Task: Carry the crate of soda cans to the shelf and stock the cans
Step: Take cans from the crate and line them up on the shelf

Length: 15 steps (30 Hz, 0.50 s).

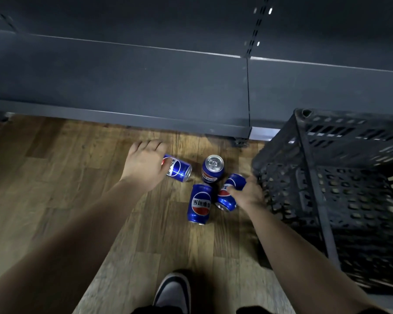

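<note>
Wood floor (55,177) by shelf (145,87); left hand (145,164) grips left can (179,169), right hand (247,191) grips right can (224,200); next, likely shelving both.

The left hand (145,165) covers one end of the left can (179,170) and seems to grip it, the fingertips out of sight. The right hand (247,191) wraps the right can (225,197), hiding part of its label. The crate (327,177) is motion-blurred and cut by the right edge; its contents cannot be told. The shoe (174,293) runs off the bottom edge.
</note>
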Each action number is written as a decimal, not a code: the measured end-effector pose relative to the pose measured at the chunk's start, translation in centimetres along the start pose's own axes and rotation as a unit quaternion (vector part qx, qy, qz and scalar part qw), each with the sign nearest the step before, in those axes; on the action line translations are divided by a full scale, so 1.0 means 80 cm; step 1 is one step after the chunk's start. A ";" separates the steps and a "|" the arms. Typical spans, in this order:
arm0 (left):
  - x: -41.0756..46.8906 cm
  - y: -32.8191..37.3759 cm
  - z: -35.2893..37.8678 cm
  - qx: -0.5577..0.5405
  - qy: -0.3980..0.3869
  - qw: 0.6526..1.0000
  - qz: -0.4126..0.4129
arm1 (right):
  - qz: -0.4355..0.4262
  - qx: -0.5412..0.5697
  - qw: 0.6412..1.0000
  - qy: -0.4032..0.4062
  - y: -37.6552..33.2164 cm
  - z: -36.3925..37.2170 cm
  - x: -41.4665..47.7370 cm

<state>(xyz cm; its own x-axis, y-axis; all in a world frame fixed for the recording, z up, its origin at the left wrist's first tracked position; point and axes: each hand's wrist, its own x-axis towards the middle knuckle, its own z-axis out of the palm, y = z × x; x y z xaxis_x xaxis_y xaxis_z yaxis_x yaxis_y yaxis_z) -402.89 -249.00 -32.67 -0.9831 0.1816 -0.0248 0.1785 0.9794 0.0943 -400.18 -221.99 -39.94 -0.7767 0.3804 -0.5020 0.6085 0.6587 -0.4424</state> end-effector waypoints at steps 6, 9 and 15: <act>-0.004 0.007 0.011 -0.035 0.007 0.999 -0.028 | 0.042 0.054 0.998 0.006 0.001 0.029 -0.004; -0.009 0.010 0.014 -0.041 -0.006 0.999 -0.021 | 0.049 0.082 0.995 0.003 0.000 0.039 -0.003; -0.014 0.011 0.009 -0.042 -0.014 0.999 -0.002 | 0.109 0.128 0.986 -0.020 0.000 0.035 0.002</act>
<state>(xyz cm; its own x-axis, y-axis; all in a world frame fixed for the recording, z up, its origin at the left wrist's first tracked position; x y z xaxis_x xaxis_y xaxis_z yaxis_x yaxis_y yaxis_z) -401.58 -248.28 -33.24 -0.9821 0.1810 -0.0529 0.1691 0.9694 0.1780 -399.86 -223.79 -42.08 -0.6189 0.4655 -0.6326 0.7854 0.3774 -0.4906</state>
